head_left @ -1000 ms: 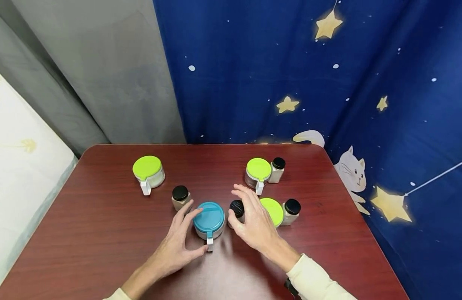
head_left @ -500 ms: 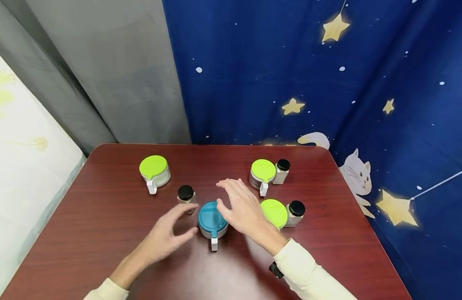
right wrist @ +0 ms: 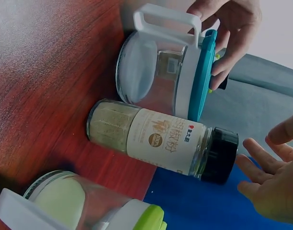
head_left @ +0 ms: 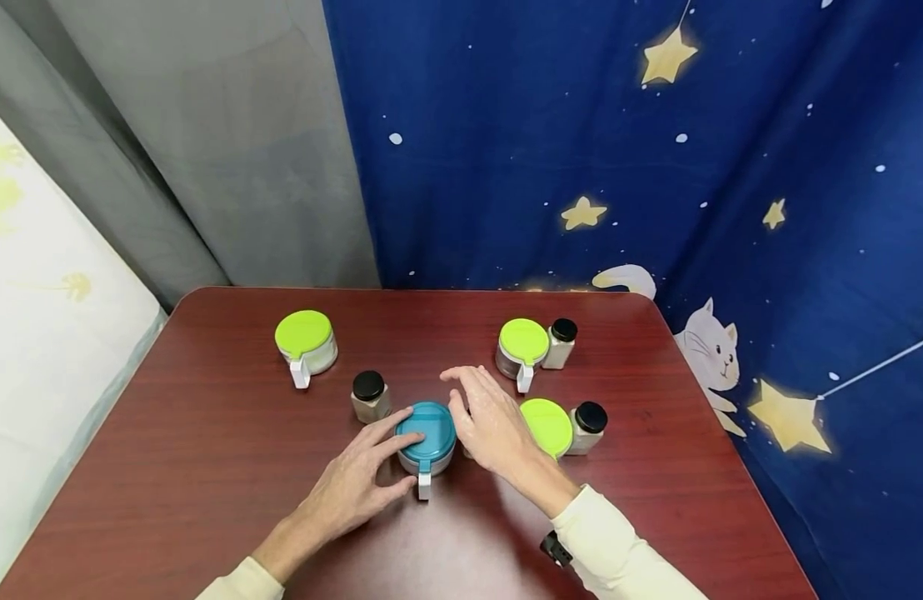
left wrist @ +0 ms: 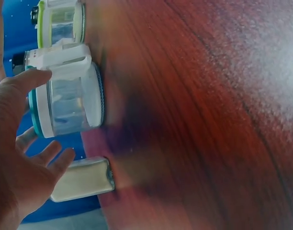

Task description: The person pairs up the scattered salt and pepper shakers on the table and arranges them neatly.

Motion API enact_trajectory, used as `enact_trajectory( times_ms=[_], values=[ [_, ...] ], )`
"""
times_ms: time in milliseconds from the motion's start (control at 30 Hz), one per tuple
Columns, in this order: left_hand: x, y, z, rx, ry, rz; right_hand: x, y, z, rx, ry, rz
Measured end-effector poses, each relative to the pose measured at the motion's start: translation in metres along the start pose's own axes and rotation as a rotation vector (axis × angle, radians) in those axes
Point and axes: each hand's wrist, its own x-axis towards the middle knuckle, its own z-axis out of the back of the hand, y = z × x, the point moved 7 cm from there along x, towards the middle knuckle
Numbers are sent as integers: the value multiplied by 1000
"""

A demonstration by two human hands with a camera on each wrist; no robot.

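Note:
A glass jar with a blue lid and white handle (head_left: 439, 427) stands upright at the middle of the table. My left hand (head_left: 349, 477) reaches over it from the left, fingertips on the lid and thumb beside the handle. Just right of the jar, a spice bottle with a black cap and a printed label (right wrist: 165, 139) stands upright, mostly hidden by my right hand in the head view. My right hand (head_left: 497, 429) hovers over that bottle, fingers spread loosely, and in the right wrist view the fingertips (right wrist: 249, 167) are right by the cap.
Right of my right hand stand a green-lidded jar (head_left: 547, 423) and a black-capped bottle (head_left: 587, 427). Behind them are another green-lidded jar (head_left: 523, 340) and bottle (head_left: 559, 346). A third green-lidded jar (head_left: 306, 337) stands back left, a bottle (head_left: 370, 398) near my left fingers.
My left hand draws back from the blue-lidded jar, then returns with its fingers on the lid. My right hand shifts left over the spice bottle, covering most of it. The jars stay in place.

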Motion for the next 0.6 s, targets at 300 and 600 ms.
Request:
enact_trajectory(
  times_ms=[300, 600],
  values=[
    [2, 0, 1, -27, -73, -25, -6, 4, -6, -25, 9, 21],
    [0, 3, 48, -9, -158, -63, 4, 20, 1, -14, -111, 20]
  ],
)
